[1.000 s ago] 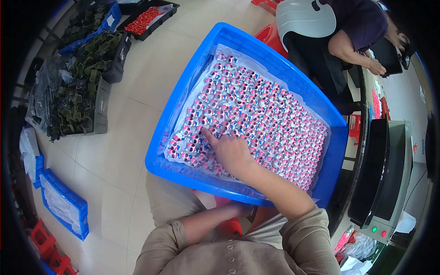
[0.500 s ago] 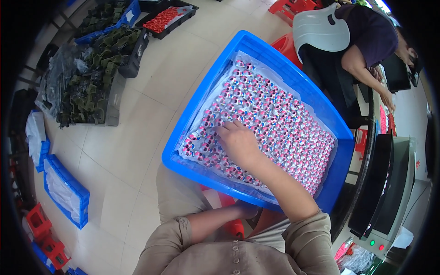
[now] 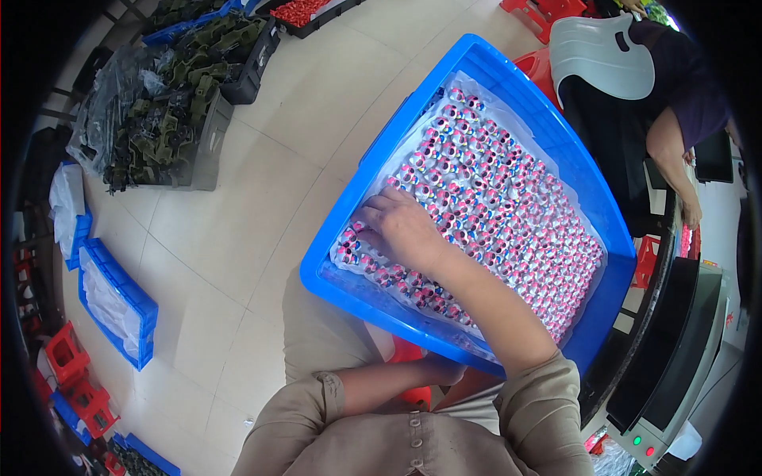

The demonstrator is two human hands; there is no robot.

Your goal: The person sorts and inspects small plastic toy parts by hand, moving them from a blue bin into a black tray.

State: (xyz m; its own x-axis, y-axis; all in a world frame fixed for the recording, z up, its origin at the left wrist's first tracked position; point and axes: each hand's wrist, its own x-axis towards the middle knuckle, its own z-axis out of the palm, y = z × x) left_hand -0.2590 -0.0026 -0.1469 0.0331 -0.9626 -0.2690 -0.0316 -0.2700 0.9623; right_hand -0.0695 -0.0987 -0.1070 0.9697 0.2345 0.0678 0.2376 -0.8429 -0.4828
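A blue plastic bin (image 3: 317,274) is tilted in front of me. Its white liner sheet (image 3: 373,194) bears many small pink, white and blue figure-like pieces (image 3: 492,214), packed closely. My right hand (image 3: 405,232) reaches over the near rim to the bin's left side. Its fingers are bent downward and spread, with a gap between thumb and forefinger; the fingertips are among the pieces, and I see nothing held. Below the near rim, my left hand (image 3: 446,370) rests over my lap next to the bin; its fingers are hidden.
On the left floor stand crates of dark green strap-like parts (image 3: 167,135) and a lined blue crate (image 3: 115,305). Red stools (image 3: 75,365) are at lower left. A co-worker's arm (image 3: 675,163) and a pale chair back (image 3: 603,55) are at upper right, with a grey machine (image 3: 675,357) below them.
The whole view has shifted, so the bin appears farther right. My right hand has moved toward the bin's left wall, and its fingers have spread. My left hand stays below the rim.
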